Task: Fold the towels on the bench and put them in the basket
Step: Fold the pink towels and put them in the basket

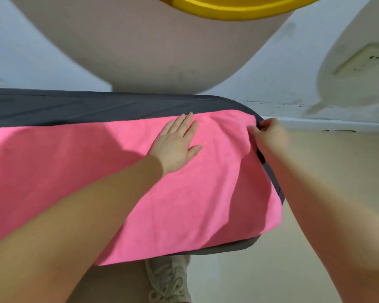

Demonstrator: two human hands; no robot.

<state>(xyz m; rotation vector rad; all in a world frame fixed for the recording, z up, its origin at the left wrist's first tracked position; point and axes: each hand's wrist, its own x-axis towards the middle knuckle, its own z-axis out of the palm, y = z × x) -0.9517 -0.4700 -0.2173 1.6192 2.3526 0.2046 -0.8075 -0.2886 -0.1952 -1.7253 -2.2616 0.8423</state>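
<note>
A pink towel (85, 171) lies spread flat over the dark grey bench (74, 106), covering most of its right end. My left hand (175, 145) rests flat on the towel near its far edge, fingers straight. My right hand (269, 134) pinches the towel's far right corner at the bench's rounded end. A basket (153, 51) with a beige mesh wall and a yellow rim (228, 9) stands just beyond the bench.
A white wall with a socket (363, 60) rises at the right. Beige floor (337, 160) runs along the bench's right end. My shoe (169, 278) shows below the bench's near edge.
</note>
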